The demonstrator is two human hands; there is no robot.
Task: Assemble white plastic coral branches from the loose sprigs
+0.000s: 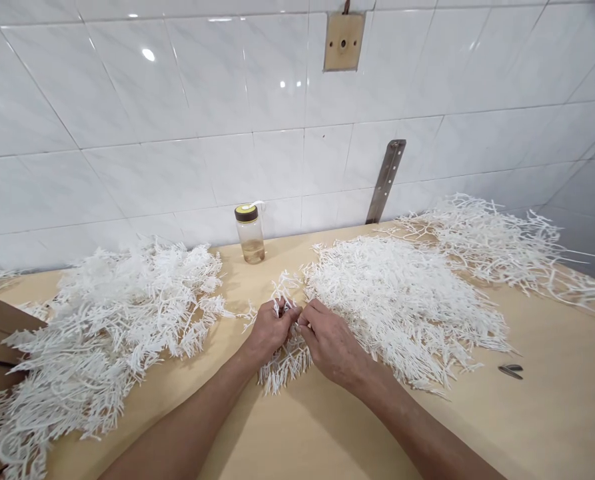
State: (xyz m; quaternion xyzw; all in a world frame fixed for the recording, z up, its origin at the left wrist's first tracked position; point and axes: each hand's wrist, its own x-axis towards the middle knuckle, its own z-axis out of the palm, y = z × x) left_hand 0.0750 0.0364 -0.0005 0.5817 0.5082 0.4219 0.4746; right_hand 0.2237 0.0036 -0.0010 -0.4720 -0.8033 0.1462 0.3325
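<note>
My left hand (274,327) is closed around a white branching plastic sprig (281,373), whose feathery tips stick out above and below the fingers. Close against it, my right hand (328,337) is pinched shut at the same spot; what lies between its fingertips is too small to make out. Just right of my hands spreads a thick heap of short white sprigs (402,300). To the left lies a bigger, looser heap of white branched sprigs (127,320).
A clear bottle (250,237) with a dark lid stands near the wall. Bare white stems (497,243) are piled at the back right. Small metal snips (511,371) lie on the table (552,413) at right. A perforated metal strip (386,180) leans on the wall. A brown box (0,327) stands at far left.
</note>
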